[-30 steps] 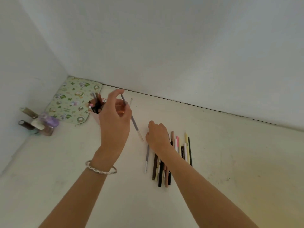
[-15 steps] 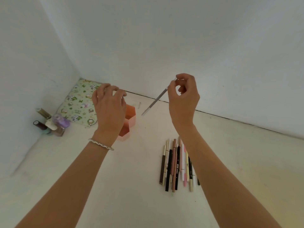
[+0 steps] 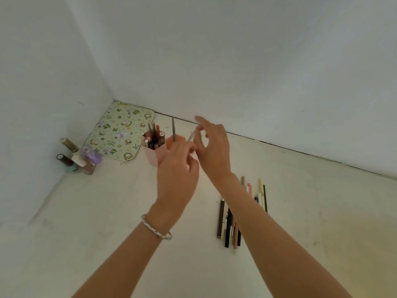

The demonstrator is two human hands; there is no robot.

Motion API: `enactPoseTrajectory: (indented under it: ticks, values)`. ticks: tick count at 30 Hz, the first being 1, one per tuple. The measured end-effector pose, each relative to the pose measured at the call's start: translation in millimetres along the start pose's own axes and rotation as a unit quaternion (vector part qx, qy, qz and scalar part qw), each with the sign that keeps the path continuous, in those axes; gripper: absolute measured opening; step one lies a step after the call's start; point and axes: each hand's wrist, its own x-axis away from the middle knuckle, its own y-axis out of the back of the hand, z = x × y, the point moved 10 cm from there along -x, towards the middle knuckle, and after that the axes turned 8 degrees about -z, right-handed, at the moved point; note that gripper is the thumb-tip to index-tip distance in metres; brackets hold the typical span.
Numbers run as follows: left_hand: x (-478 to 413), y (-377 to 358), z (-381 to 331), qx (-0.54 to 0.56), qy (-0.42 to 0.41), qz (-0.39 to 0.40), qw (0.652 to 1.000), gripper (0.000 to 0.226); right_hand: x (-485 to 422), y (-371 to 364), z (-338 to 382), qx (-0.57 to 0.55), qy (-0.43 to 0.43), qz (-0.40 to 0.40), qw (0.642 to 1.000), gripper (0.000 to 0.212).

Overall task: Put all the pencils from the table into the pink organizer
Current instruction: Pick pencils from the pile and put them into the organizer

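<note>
The pale table [image 3: 103,211] fills a white-walled corner, and the pink organizer [image 3: 155,158] stands near its back edge. The left hand [image 3: 178,175] pinches a thin pencil [image 3: 191,136] beside it, while the right hand [image 3: 214,151] is spread loose. Other pencils [image 3: 227,222] lie to the right.

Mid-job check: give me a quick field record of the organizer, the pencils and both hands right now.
organizer: pink organizer upright near the wall corner
stowed: several pencils in one compartment; a grey pencil upright in the next
in transit: thin pencil in the air between both hands; which one grips it is unclear
left hand: in front of the organizer
right hand: raised beside it
on table: row of pencils, partly under the right forearm
status: not finished
</note>
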Motion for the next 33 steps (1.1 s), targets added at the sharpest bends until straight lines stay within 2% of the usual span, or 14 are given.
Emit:
enactPoseTrajectory:
  ticks: [3,6,12,14,17,20,22,24,27,33]
  values:
    - [46.7,-72.0,31.6,-0.077,0.117,0.170,0.975,0.017,-3.3,38.0,-27.0,-0.022,-0.085,-0.046,0.995,0.042]
    - [83.3,-116.6,41.7,-0.132,0.155,0.256,0.945,0.015,-2.8,72.1,-52.2,-0.030,-0.144,-0.060,0.987,0.043]
    - [98.2,-154.8,40.8,-0.199,0.136,0.306,0.921,0.021,18.9,114.7,-91.1,0.014,-0.191,-0.048,0.980,0.030]
    - [97.9,-158.3,40.0,-0.191,0.143,0.312,0.920,0.019,30.6,117.3,-102.9,0.028,-0.212,-0.035,0.976,0.026]
    - [84.1,-144.9,46.2,-0.111,0.206,0.271,0.934,0.016,44.5,104.9,-113.9,0.057,-0.236,0.018,0.970,0.024]
    - [46.8,-114.4,44.7,-0.032,0.211,0.186,0.959,0.007,57.2,80.8,-125.0,0.146,-0.239,0.122,0.952,0.021]
    - [21.5,-89.4,37.6,0.026,0.202,0.133,0.970,0.009,69.5,58.0,-126.1,0.239,-0.205,0.217,0.924,0.023]
    - [4.1,-67.9,29.2,0.059,0.188,0.087,0.976,0.012,84.0,39.9,-123.6,0.317,-0.160,0.277,0.893,0.032]
    - [-6.8,-45.6,14.4,0.062,0.148,0.046,0.986,0.012,98.2,23.3,-121.4,0.370,-0.116,0.289,0.875,0.032]
    - [-3.1,-32.1,17.8,0.097,0.143,0.037,0.984,0.013,101.8,8.4,-115.5,0.413,-0.091,0.292,0.858,0.019]
